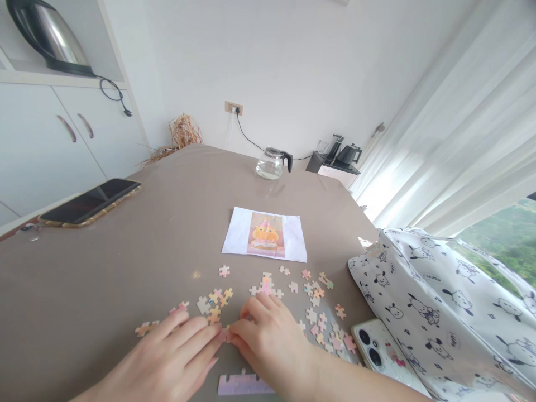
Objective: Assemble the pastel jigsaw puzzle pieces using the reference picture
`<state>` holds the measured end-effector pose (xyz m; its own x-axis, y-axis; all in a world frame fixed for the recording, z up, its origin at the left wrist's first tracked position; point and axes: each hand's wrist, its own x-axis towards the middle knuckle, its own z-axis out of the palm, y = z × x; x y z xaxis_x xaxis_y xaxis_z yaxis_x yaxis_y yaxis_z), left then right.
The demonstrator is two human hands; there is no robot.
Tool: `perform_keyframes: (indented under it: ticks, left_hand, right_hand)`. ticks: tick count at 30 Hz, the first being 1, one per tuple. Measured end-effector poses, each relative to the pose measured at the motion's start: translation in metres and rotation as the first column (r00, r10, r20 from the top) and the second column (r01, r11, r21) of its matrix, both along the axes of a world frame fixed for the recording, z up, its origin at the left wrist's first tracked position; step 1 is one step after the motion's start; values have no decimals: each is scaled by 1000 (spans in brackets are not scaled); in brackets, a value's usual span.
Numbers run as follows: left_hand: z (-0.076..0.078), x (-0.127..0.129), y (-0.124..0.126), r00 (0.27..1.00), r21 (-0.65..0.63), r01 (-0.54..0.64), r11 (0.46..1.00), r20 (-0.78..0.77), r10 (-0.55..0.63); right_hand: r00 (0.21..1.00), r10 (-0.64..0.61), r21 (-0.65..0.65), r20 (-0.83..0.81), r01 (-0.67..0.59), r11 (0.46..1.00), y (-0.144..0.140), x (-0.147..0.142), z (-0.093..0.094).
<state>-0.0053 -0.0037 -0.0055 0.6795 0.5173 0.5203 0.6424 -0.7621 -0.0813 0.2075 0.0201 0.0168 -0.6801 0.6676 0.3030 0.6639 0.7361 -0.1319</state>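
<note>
A: What is held at the centre of the view?

B: A pink jigsaw piece (226, 335), on the near side of the printed picture sheet (265, 234). The thumb and forefinger of the right hand (274, 328) are pinched narrowly on it; the fingertips of the left hand (176, 347) meet its opposite edge. Fingers cover much of the piece, so whether the left hand grips or merely steadies it cannot be told.

A: How should such a piece handle?

B: Probably as thin, stiff card: very light, easily slid over the smooth brown tabletop (176, 234), its tabs liable to crease. Opposite edges, clear of the tabs, would make the better hold.

A: And around the hands?

B: Loose jigsaw pieces (310, 316) are scattered to the near side of the sheet, most thickly at its near right. A lilac strip of joined pieces (239, 384) lies farther to the near side.

A: Farther out?

B: Beyond the sheet stands a glass pot (269, 167); to its near right, a white phone (379, 349) lies beside a dog-print bag (435, 301); well to its left lies a black-screened phone (90, 201).
</note>
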Motion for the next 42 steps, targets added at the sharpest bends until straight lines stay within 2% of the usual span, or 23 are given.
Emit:
perform_keyframes:
  ticks: [4,14,19,25,29,32,36,42]
  left_hand:
    - [-4,-1,-2,999,-12,2,1000,-50,-2]
    - [2,3,-2,1000,-20,-2,1000,21,2]
    - [5,6,-2,1000,-28,-15,1000,24,16]
    - [4,3,-2,997,-80,5,997,79,1]
    - [1,-1,-2,990,-109,17,994,139,-2]
    - [-1,-1,-2,986,-95,26,995,164,-10]
    - [-1,0,-4,995,2,47,999,91,-47]
    - [0,6,-6,995,88,54,995,82,-61]
  right_hand:
    - [1000,-12,62,-13,13,998,-2,0,-3]
    - [998,-2,73,-55,6,997,-4,2,-1]
    - [1000,29,93,-7,-28,995,-6,3,3]
    - [1000,11,23,22,-11,1000,-2,4,4]
    - [999,6,47,40,-8,999,0,4,4]
    - [997,53,131,57,-60,990,-1,4,3]
    - [983,134,247,123,-161,955,-1,6,4]
    - [932,304,301,198,-353,886,1,6,12]
